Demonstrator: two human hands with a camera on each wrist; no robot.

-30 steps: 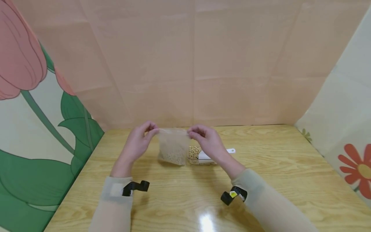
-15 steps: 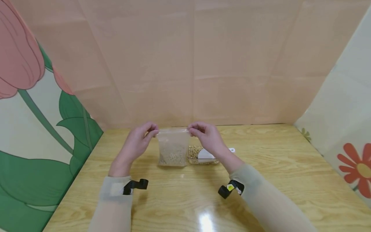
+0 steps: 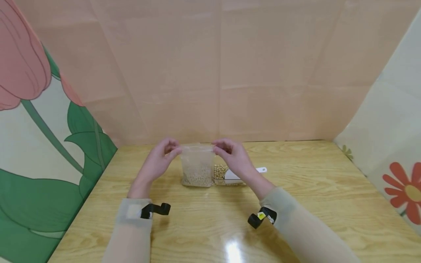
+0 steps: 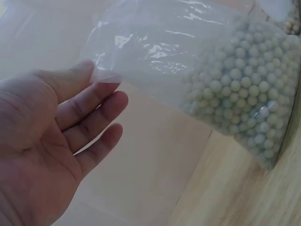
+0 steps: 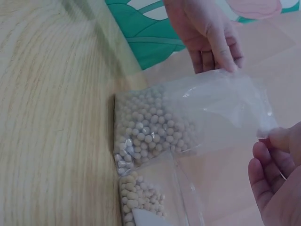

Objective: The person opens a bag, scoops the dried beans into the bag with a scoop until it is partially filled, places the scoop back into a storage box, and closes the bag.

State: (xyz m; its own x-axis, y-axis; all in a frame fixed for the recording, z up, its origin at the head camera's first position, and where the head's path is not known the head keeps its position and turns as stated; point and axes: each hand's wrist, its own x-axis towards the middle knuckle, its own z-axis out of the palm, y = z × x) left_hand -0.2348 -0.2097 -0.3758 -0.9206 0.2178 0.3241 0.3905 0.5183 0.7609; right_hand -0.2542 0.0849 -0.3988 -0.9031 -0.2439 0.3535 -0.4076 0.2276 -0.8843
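Note:
A clear zip bag [image 3: 197, 164], its lower part filled with small round pale beans [image 4: 244, 84], stands upright on the wooden table. My left hand [image 3: 157, 160] pinches the bag's upper left corner between thumb and index finger, the other fingers loosely bent in the left wrist view. At the upper right corner my right hand [image 3: 237, 157] pinches the top edge in the same way. Close to the bag's right side is a clear box [image 5: 183, 188] of similar beans, with a white scoop [image 3: 231, 174] lying in it. My right hand and forearm cover part of box and scoop.
The wooden table [image 3: 197, 226] reaches back to a pink cloth wall [image 3: 217, 73]. A tulip-patterned panel [image 3: 33, 153] rises on the left, a flower-patterned one [image 3: 394, 128] on the right. The scoop's handle sticks out past the box toward the right.
The bag hung tilted a second ago, then straightened; now its bottom sits level on the table, slightly further back. Both hands keep their pinch on its top corners.

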